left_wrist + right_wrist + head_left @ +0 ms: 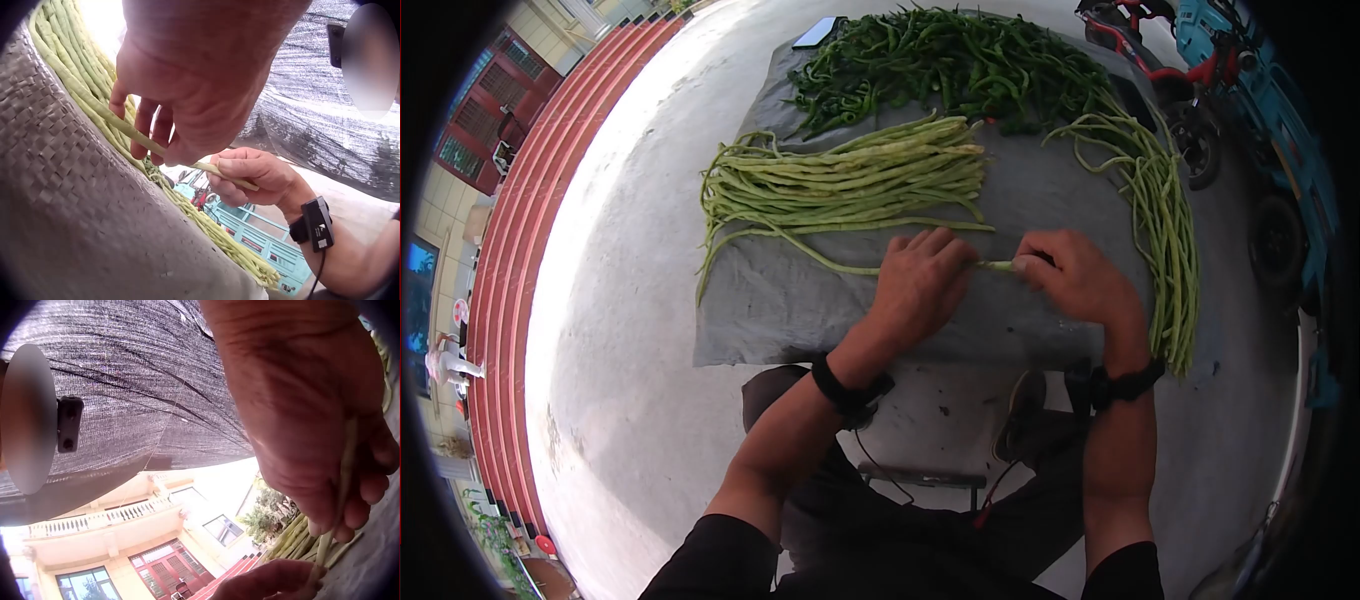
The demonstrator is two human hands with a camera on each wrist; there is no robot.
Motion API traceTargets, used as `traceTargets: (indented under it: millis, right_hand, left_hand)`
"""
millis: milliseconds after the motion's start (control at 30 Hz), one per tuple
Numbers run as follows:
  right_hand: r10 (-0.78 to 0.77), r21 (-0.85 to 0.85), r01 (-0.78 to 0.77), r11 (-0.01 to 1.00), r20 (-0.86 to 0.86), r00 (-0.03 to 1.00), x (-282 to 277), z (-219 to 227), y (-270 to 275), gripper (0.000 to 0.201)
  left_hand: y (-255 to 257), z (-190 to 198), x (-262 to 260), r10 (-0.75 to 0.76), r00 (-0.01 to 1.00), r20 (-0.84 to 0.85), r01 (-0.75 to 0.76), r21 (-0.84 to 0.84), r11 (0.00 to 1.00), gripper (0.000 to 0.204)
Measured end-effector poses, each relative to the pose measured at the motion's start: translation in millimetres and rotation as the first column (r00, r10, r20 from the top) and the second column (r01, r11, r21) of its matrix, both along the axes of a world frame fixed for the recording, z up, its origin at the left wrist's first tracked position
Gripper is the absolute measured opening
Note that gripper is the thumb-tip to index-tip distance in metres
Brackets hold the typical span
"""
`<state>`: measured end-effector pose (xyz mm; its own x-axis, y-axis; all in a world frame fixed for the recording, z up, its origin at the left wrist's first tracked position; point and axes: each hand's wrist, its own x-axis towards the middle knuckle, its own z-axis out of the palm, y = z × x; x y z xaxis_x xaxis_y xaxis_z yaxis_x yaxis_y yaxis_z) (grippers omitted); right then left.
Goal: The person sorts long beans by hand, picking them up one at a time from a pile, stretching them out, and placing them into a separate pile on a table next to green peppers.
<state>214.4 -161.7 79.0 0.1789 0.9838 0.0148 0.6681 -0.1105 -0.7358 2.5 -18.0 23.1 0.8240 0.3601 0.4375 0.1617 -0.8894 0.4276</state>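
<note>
A single long green bean [998, 266] stretches between both hands, just above the near part of the grey woven sheet [780, 315]. My left hand [925, 282] pinches it between thumb and fingers; the bean's long tail runs left toward the pile. Its end is gripped by my right hand [1080, 275], thumb against fingertips, a short gap from the left. In the left wrist view the bean tip pokes past the right hand's fingers [240, 178]. Beyond the left hand lies a thick pile of long beans [850, 175]. Another bundle of beans [1165, 240] lies right of the right hand.
A heap of green peppers [960, 60] covers the far side of the sheet. A phone [815, 33] lies at the far left corner. Past the right edge stand a red scooter [1200, 75] and a teal cargo vehicle [1280, 130]. Red steps [550, 150] rise at left.
</note>
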Motion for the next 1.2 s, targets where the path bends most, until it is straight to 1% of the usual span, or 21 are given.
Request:
traceTargets:
  millis: [100,200,300,400,500,600,700,800,867,900,967,1033,1100,1133,1200]
  right_hand:
    - [-0.056,-0.096,0.055,0.994,-0.009,0.998,-1.2,13.5,-3.7,0.021]
    - [-0.036,-0.031,0.038,0.999,0.075,0.997,-0.5,12.6,-5.8,0.020]
    - [-0.025,-0.045,0.026,0.999,0.029,0.999,-3.7,7.8,-7.8,0.018]
    - [0.023,0.021,-0.028,0.999,0.216,0.976,-9.6,-2.5,-7.6,0.017]
    - [0.054,-0.057,-0.041,0.998,0.239,0.970,-18.7,-0.3,-3.8,0.021]
    - [0.022,0.096,-0.048,0.994,0.261,0.965,-26.1,-21.0,-0.5,0.016]
    - [-0.064,0.163,0.024,0.986,0.244,0.968,-37.5,-24.6,1.0,0.016]
    - [-0.009,0.085,-0.010,0.996,0.219,0.976,-35.0,-17.8,8.0,0.017]
    - [-0.006,0.100,-0.018,0.995,0.239,0.971,-32.1,-21.1,10.6,0.020]
    - [-0.012,0.100,-0.015,0.995,0.255,0.967,-28.1,-23.2,9.0,0.022]
    - [-0.004,0.099,-0.018,0.995,0.215,0.977,-23.3,-20.4,10.3,0.021]
    - [-0.026,0.063,0.015,0.998,0.181,0.983,-16.9,-17.5,6.5,0.022]
    - [-0.054,-0.008,0.056,0.998,0.158,0.986,-11.0,-16.3,5.2,0.024]
    - [-0.065,-0.053,0.074,0.996,0.154,0.986,-8.0,-15.7,4.2,0.024]
    - [-0.079,-0.059,0.091,0.994,0.173,0.982,-2.9,-14.3,0.9,0.023]
  left_hand:
    - [0.0,-1.2,-0.3,-0.019,1.000,0.002,0.019,-0.046,0.999,0.025]
    - [0.5,-1.6,-0.8,-0.026,1.000,0.000,0.026,-0.067,0.997,0.026]
    - [0.3,-1.1,-0.8,-0.030,0.999,-0.011,0.030,-0.060,0.998,0.025]
    - [1.2,-3.9,-0.2,-0.036,0.999,0.000,0.036,-0.033,0.999,0.024]
    - [1.5,-12.8,3.4,-0.056,0.997,0.055,0.057,-0.001,0.998,0.023]
    - [-2.2,-16.9,7.9,-0.071,0.991,0.112,0.070,0.013,0.997,0.022]
    - [-6.1,-16.7,9.2,-0.064,0.989,0.132,0.067,-0.017,0.998,0.024]
    - [-3.4,-14.7,6.5,-0.046,0.991,0.126,0.048,-0.017,0.999,0.029]
    - [-5.0,-10.2,6.4,-0.034,0.990,0.140,0.033,0.008,0.999,0.033]
    - [-6.1,-6.1,5.7,-0.032,0.986,0.164,0.025,0.047,0.999,0.034]
    - [-9.7,4.7,5.1,-0.057,0.970,0.235,0.034,0.101,0.994,0.036]
    - [-16.3,14.8,5.1,-0.090,0.958,0.272,0.077,0.058,0.995,0.037]
    - [-21.0,15.8,7.9,-0.102,0.950,0.295,0.083,0.077,0.994,0.034]
    - [-23.5,14.6,9.5,-0.118,0.950,0.287,0.107,0.055,0.993,0.032]
    - [-27.5,12.4,8.8,-0.139,0.956,0.260,0.137,0.027,0.990,0.028]
